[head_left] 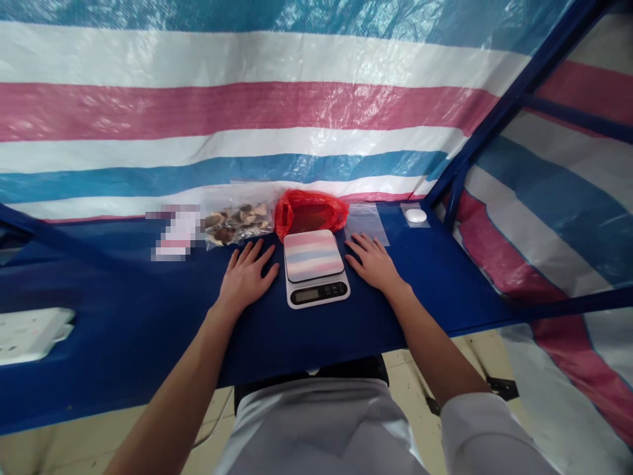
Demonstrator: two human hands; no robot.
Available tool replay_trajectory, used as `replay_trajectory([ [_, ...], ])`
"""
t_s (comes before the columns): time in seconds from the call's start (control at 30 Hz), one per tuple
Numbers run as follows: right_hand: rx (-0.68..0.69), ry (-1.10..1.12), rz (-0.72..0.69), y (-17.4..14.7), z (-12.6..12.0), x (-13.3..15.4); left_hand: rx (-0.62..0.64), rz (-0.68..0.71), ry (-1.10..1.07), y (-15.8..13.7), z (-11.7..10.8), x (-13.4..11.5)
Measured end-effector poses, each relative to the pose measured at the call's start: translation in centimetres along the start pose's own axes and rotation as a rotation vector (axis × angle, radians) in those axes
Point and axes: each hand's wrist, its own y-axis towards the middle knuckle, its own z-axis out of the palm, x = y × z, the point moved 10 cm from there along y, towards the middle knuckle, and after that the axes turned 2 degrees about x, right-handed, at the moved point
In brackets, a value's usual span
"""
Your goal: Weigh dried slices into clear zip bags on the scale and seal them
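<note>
My left hand [247, 276] lies flat on the blue table, fingers spread, just left of a white digital kitchen scale [316, 269]. On the scale's other side my right hand [373, 260] rests flat too, its fingertips at the edge of a clear, flat plastic bag [370, 221]. The scale's shiny platform bears nothing and reflects the striped sheet; its display looks blank. Directly behind the scale sits an open red plastic bag [312, 212], its contents hard to make out. Beyond my left fingers lies a clear bag of brownish, sliced dried pieces [240, 223].
A small white oval object [416, 216] lies on a clear packet at the right rear. At the left are a blurred-out paper [178, 231] and a white power strip [34, 335]. A striped plastic sheet [247, 109] and blue metal frame [459, 161] bound the blue table [148, 316].
</note>
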Motion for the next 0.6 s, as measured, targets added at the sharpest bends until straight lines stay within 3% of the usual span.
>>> replay_trajectory([
  [0.17, -0.088, 0.050, -0.028, 0.0, -1.0, 0.0, -0.125, 0.037, -0.091, -0.4, -1.4, -0.1],
  [0.4, -0.164, 0.124, -0.011, 1.2, -2.2, -0.8, -0.357, 0.204, -0.124, 0.1, -7.6, -2.3],
  [0.5, -0.130, 0.115, -0.011, 2.4, -1.8, -1.3, -0.380, 0.238, -0.059, 1.9, -9.5, -2.1],
  [0.6, -0.108, 0.085, 0.007, 3.2, -1.1, -1.7, -0.344, 0.226, 0.022, 4.3, -9.9, -1.1],
])
